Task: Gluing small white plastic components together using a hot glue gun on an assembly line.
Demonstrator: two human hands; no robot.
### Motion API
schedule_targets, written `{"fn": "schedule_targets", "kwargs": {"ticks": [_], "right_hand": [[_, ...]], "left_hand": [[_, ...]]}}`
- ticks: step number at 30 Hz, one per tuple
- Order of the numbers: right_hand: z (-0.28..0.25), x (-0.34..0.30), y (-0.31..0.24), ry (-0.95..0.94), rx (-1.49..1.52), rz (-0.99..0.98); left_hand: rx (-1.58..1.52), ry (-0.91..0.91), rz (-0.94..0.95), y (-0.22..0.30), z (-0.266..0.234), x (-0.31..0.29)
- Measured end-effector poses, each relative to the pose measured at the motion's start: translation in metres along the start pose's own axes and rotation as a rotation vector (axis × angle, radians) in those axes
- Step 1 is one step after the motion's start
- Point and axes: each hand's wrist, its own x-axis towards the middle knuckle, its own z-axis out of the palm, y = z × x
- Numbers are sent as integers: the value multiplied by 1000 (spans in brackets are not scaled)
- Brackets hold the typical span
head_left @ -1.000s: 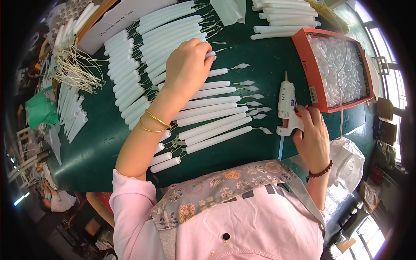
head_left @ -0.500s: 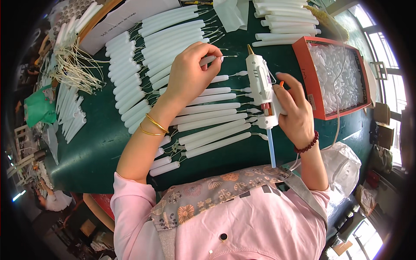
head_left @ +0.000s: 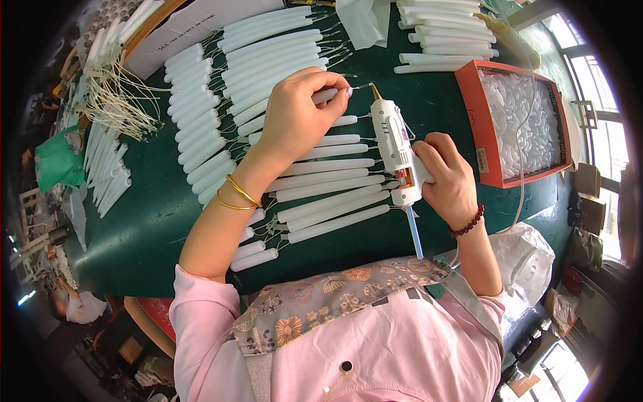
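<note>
My left hand (head_left: 298, 110) pinches a white candle-shaped tube (head_left: 325, 96) between thumb and fingers. A thin wire (head_left: 362, 86) sticks out of the tube's end toward the right. Wrapped round its handle, my right hand (head_left: 449, 177) grips a white hot glue gun (head_left: 394, 137). The gun's brass nozzle (head_left: 376, 92) points away from me and meets the wire's tip, or nearly so. From the gun's back end a translucent glue stick (head_left: 414, 234) juts toward me. Below my left hand lies a row of white tubes (head_left: 331, 195), several with small pale flame-shaped tips at their right ends.
At the right stands a red box (head_left: 475, 127) filled with clear flame-shaped pieces (head_left: 519, 120). More white tubes (head_left: 194, 114) with wires lie in columns on the green table (head_left: 134, 254). Plain tubes (head_left: 445, 40) are stacked at the back; pale wires (head_left: 120, 100) bunch at far left.
The glue gun has moved left, bringing its nozzle to the wire tip. My right forefinger has curled in round the handle. My left hand has shifted slightly right with the tube.
</note>
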Motion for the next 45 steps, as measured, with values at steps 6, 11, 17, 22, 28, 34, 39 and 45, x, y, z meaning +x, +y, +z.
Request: {"fn": "schedule_targets", "kwargs": {"ticks": [6, 11, 17, 22, 28, 34, 39, 45], "right_hand": [[1, -1, 2, -4, 3, 6], [1, 1, 2, 19, 0, -26], [-20, 0, 0, -64, 44, 64], [-75, -19, 6, -278, -9, 147], [-120, -28, 14, -284, -23, 145], [-108, 21, 123, -59, -207, 129], [-85, 33, 136, -241, -295, 127], [-78, 30, 133, -239, -387, 287]], "left_hand": [[-13, 13, 15, 2, -1, -1], [-3, -6, 3, 4, -1, -1], [-106, 25, 33, 8, 4, 2], [-84, 19, 14, 6, 5, 0], [-68, -11, -34, 12, 2, -3], [-87, -3, -82, 9, 10, -1], [-100, -10, -142, 9, 3, -3], [-98, -12, -91, 6, 2, -3]]}}
